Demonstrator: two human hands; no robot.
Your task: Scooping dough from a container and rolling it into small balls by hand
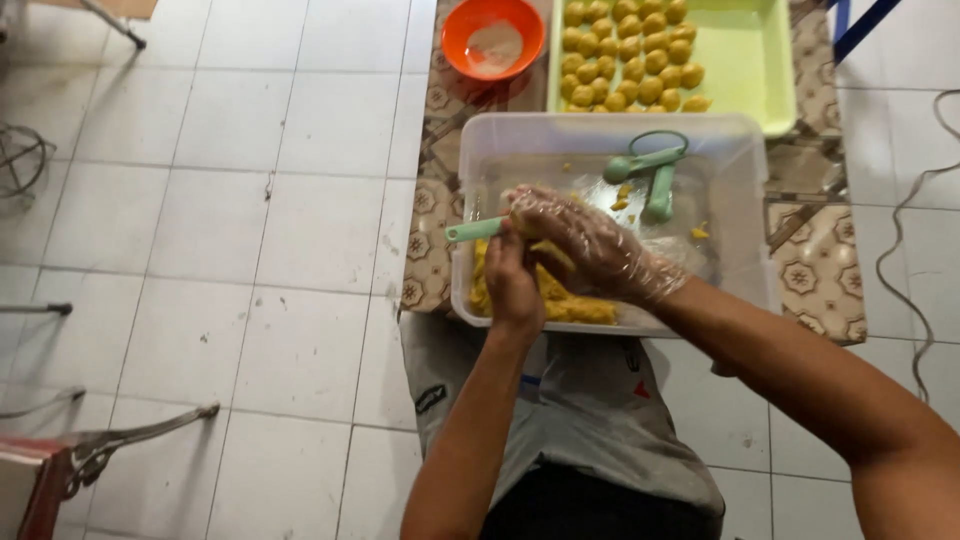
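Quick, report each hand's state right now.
Left hand: closed on the green scoop.
Right hand: gloved, curled over yellow dough at the scoop; firm grip cannot be told.

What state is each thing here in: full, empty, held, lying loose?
clear tub: open, part filled with yellow dough
green tray: about half covered with dough balls
orange bowl: nearly empty, pale powder inside
left hand: bare, holding green scoop
right hand: gloved, pressing dough
spare scoops: lying loose in the tub

Orange bowl [492,38], green tray [762,70] of yellow dough balls [628,55], white tiled floor [220,220].
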